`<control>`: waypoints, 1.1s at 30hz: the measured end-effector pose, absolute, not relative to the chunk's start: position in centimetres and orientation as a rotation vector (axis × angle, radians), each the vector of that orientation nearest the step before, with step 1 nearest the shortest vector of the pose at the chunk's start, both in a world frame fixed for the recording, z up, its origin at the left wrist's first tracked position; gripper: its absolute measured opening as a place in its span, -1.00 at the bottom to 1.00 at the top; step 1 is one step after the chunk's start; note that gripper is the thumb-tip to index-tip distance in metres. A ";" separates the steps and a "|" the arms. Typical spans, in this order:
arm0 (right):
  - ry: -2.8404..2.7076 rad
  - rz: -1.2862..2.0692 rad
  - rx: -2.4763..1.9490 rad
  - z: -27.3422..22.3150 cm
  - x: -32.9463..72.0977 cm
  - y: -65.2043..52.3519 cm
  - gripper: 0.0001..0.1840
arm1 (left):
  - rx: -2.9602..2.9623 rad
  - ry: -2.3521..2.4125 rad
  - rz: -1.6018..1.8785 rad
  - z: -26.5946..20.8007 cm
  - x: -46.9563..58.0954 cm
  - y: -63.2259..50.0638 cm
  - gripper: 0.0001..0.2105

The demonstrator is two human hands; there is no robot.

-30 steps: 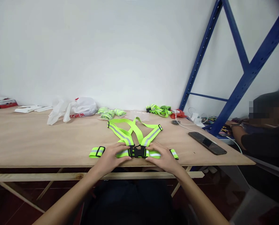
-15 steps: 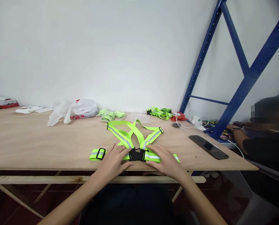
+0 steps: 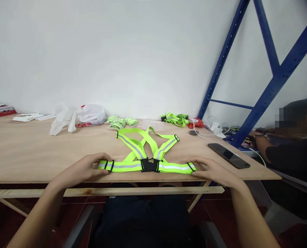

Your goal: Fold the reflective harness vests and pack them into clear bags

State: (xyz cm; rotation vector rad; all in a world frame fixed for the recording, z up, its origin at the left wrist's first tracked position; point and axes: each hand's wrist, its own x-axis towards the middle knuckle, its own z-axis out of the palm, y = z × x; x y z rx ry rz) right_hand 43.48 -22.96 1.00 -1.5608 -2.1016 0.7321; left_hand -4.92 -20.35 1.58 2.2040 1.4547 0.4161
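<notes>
A plain white wall (image 3: pixel 117 51) rises behind the pale wooden tabletop (image 3: pixel 52 151). At the right stands a blue metal rack frame (image 3: pixel 262 100), and below lies a dark red tiled floor (image 3: pixel 73 210).

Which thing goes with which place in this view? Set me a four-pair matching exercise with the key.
Things:
1. black buckle
2. right hand
3. phone
4. left hand

Places:
A. flat on the tabletop, the closest of the four to the blue frame
B. at the left end of the green harness
C. midway along the front strap, between the hands
D. at the right end of the green harness

Pairs: 1-C; 2-D; 3-A; 4-B
</notes>
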 end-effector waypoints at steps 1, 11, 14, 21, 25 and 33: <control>-2.096 0.733 -1.570 1.1 43.4 -22.9 -0.41 | 2.186 1.440 0.447 1.6 -4.8 -20.3 -0.54; -2.035 0.764 -1.567 0.6 43.3 -22.5 -0.32 | 2.201 1.451 0.506 1.0 -3.9 -19.7 -0.46; -1.925 0.752 -1.504 0.7 43.1 -22.4 -0.31 | 2.165 1.447 0.597 0.8 -3.6 -19.6 -0.46; -1.575 0.616 -1.241 -0.6 42.8 -21.2 -0.32 | 1.910 1.360 1.028 -0.6 -1.5 -18.6 -0.41; -1.471 0.670 -1.182 -1.5 43.4 -20.6 -0.33 | 1.811 1.339 1.082 -0.9 -1.2 -18.2 -0.37; -1.803 0.501 -1.356 -0.2 44.7 -21.4 -0.38 | 1.901 1.415 0.958 -0.4 -3.9 -18.4 -0.49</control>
